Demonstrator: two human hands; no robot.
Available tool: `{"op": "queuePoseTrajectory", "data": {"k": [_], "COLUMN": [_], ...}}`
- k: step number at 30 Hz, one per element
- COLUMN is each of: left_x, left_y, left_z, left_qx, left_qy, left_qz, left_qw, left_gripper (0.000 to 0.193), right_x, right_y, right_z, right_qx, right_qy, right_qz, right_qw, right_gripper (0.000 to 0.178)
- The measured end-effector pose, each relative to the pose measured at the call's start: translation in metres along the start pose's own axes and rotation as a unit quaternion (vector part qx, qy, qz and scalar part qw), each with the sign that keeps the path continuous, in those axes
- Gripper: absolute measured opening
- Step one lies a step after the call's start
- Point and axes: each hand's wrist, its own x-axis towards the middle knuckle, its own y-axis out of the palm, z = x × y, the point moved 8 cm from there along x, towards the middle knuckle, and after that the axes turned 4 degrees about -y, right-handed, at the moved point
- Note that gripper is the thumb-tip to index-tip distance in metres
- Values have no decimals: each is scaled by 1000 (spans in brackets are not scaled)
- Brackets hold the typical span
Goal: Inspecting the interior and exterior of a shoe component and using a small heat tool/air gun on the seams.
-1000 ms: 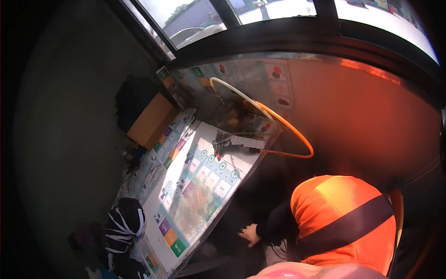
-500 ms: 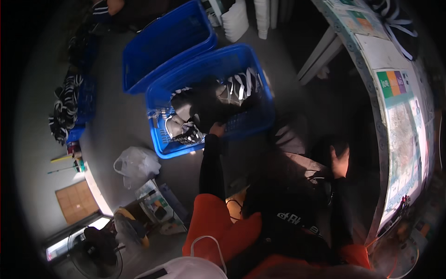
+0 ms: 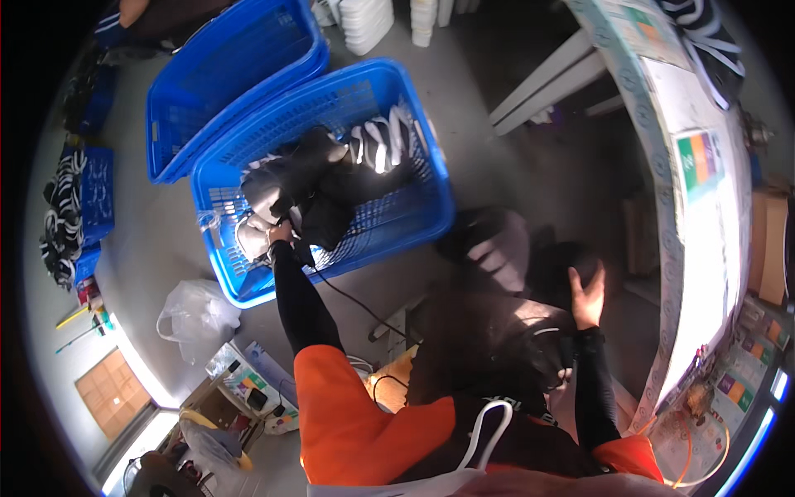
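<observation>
My left hand (image 3: 280,234) reaches over the near rim of a blue plastic basket (image 3: 217,263). Its fingers are closed at the edge of a pale grey-and-white piece (image 3: 250,236), apparently gripping it. Beside it in the basket lie dark fabric-like pieces (image 3: 327,217) and a row of black-and-white striped pieces (image 3: 383,142); what kind they are I cannot make out. Over on the right, my right hand (image 3: 588,294) is open, thumb and fingers apart, next to a dark rounded shape (image 3: 571,258) in shadow. Nothing shows in that hand.
A second blue basket (image 3: 157,141) stands behind the first. On the right runs a long table (image 3: 675,273) with papers on it. A white plastic bag (image 3: 197,319) lies on the floor, near a dark cable (image 3: 352,300). Striped pieces (image 3: 65,207) fill a blue crate at far left.
My left hand has moved left and deeper into the basket, onto the pale piece. The whole view has shifted, so the baskets appear further left. My right hand stays open beside the dark shape.
</observation>
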Motion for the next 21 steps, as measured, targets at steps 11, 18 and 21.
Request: {"op": "queuePoseTrajectory", "data": {"k": [11,18,21], "left_x": [89,50,1], "left_y": [-20,-48,-95], "left_z": [36,-2,-35], "left_qx": [-416,-93,-162], "left_qy": [-163,-81,32], "left_qz": [2,-4,-25], "left_qw": [895,992,986], "left_gripper": [56,94,78], "right_x": [-6,-2,1], "right_y": [-5,-9,-4], "right_z": [-32,-29,-26], "right_qx": [-29,-57,-50], "right_qy": [90,131,133], "right_qz": [12,12,17], "right_qw": [995,990,990], "right_gripper": [74,72,74]}}
